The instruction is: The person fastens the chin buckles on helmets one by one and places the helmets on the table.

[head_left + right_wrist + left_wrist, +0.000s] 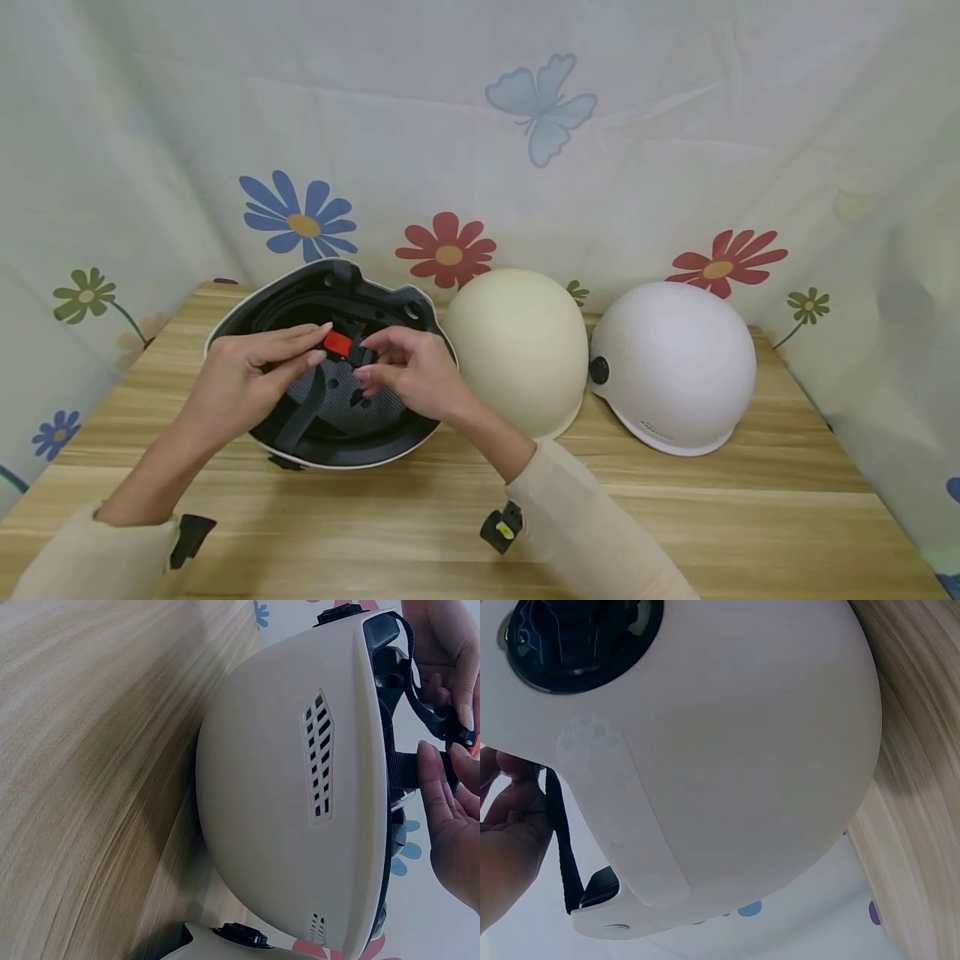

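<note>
An upturned white helmet lies on the table with its black padded inside facing up. Over its opening, my left hand pinches the red part of a chin strap buckle between thumb and fingers. My right hand pinches the black end of the buckle and its strap from the other side. The two buckle parts meet between the hands; whether they are latched I cannot tell. In the left wrist view the helmet shell hides most of the left hand.
A cream helmet stands dome up just right of the upturned one. Beyond it stands a white helmet, also dome up, with a black round fitting. The wooden table backs onto a flowered curtain.
</note>
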